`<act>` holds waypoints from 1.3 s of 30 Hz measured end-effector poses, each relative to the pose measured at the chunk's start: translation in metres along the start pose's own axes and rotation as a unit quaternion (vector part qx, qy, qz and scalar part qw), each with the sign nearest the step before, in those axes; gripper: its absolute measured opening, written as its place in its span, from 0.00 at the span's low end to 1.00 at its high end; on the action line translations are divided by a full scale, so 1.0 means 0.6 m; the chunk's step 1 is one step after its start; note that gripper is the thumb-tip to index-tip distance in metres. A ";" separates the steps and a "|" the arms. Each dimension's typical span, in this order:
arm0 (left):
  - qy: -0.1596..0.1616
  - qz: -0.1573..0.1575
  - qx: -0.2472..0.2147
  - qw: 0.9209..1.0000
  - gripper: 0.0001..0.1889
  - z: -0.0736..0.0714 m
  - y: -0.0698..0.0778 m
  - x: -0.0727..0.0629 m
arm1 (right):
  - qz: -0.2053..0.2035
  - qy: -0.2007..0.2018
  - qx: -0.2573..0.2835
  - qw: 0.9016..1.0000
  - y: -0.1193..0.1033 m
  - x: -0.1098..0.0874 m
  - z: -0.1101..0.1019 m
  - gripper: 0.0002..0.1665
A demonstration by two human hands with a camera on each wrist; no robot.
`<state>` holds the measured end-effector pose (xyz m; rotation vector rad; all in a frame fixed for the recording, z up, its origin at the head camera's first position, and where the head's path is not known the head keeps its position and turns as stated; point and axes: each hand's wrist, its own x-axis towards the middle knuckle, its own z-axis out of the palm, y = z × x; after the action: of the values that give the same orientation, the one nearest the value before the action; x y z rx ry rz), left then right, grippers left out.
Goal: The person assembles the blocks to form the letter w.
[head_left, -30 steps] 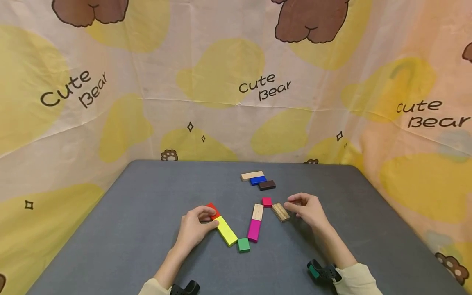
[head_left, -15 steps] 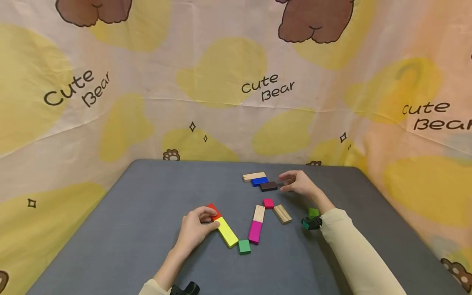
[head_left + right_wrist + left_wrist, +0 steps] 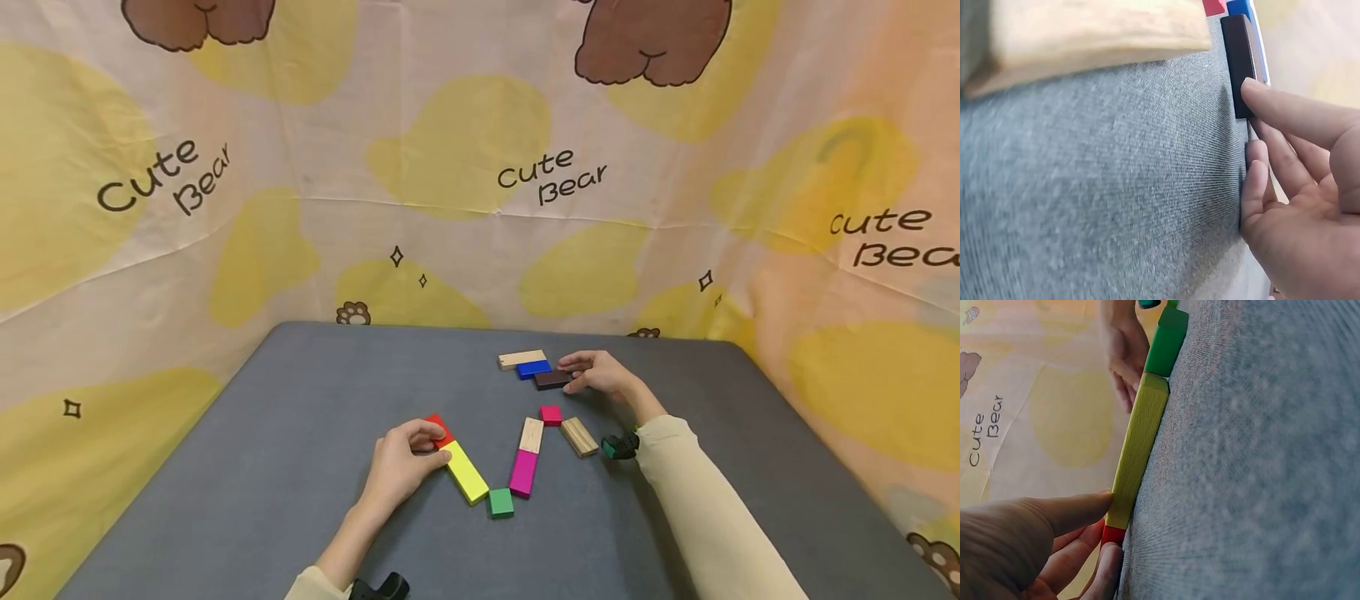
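Note:
On the left of the head view, my left hand (image 3: pixel 405 462) has its fingers curled at the red block (image 3: pixel 441 431). Its thumb touches the yellow block (image 3: pixel 468 473) that lies end to end with the red one. The left wrist view shows the thumb tip (image 3: pixel 1102 503) near their joint. Farther back, my right hand (image 3: pixel 606 379) pinches the right end of a dark brown block (image 3: pixel 551 380). The thumb lies on its near side, and the fingers are behind it. A blue block (image 3: pixel 533 369) and a pale wooden block (image 3: pixel 521 359) sit beside the brown one.
A green block (image 3: pixel 501 503) meets the yellow block's near end. Magenta (image 3: pixel 523 475) and pale wood (image 3: pixel 532 435) blocks form a slanted line up to a pinkish-red cube (image 3: pixel 551 415). A striped wooden block (image 3: pixel 580 437) angles off right. Patterned cloth (image 3: pixel 450 167) hangs behind the grey table (image 3: pixel 300 417).
My right hand has moved from beside the striped wooden block back to the dark brown block and taken hold of its end. My left hand stays at the red and yellow blocks.

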<state>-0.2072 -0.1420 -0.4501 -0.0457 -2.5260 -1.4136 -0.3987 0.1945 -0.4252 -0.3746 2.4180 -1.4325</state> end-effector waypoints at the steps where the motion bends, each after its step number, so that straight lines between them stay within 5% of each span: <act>1: 0.000 0.000 0.001 1.000 0.14 0.000 0.000 0.000 | 0.010 0.003 0.017 1.000 0.000 0.002 0.001 0.33; 7: -0.001 0.002 -0.002 1.000 0.14 0.000 0.000 0.000 | 0.051 0.023 0.085 0.995 0.003 0.010 0.005 0.34; 19: -0.002 0.005 -0.002 1.000 0.14 -0.002 0.007 -0.002 | 0.053 0.044 0.076 0.995 0.008 0.012 0.006 0.32; 39: -0.002 -0.004 -0.001 1.000 0.14 -0.001 0.006 -0.003 | 0.027 0.026 0.070 0.997 0.014 0.006 0.004 0.30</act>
<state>-0.2050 -0.1404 -0.4474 -0.0387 -2.5305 -1.4200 -0.4017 0.1951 -0.4342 -0.2401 2.3303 -1.5953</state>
